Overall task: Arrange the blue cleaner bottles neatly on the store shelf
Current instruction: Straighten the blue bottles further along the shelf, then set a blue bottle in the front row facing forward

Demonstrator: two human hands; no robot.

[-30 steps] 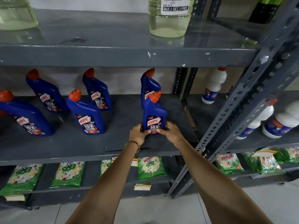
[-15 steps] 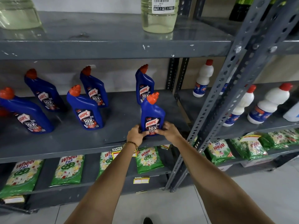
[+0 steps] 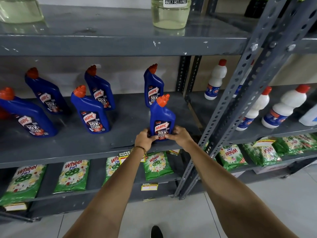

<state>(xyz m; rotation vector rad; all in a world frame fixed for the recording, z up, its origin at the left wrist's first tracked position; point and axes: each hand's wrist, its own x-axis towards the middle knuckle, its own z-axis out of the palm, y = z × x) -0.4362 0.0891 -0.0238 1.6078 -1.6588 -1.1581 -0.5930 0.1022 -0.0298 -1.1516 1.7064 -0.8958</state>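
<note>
A blue cleaner bottle [image 3: 162, 115] with an orange-red cap stands upright near the front right of the grey middle shelf [image 3: 68, 148]. My left hand [image 3: 145, 138] and my right hand [image 3: 180, 135] both grip its base from either side. Right behind it stands another blue bottle [image 3: 153, 85]. Further left, two blue bottles stand at the back [image 3: 99, 88] [image 3: 46, 93] and two nearer the front [image 3: 90, 112] [image 3: 27, 115], all leaning in the wide-angle view.
A perforated grey upright [image 3: 240, 93] bounds the shelf on the right; white bottles [image 3: 215, 79] stand in the bay beyond. Green detergent packs [image 3: 157, 164] lie on the shelf below. A clear jug [image 3: 169, 13] sits on the shelf above.
The held bottle has come forward toward the shelf's front edge, away from the bottle behind it. Both hands stay on its base. The camera has shifted slightly.
</note>
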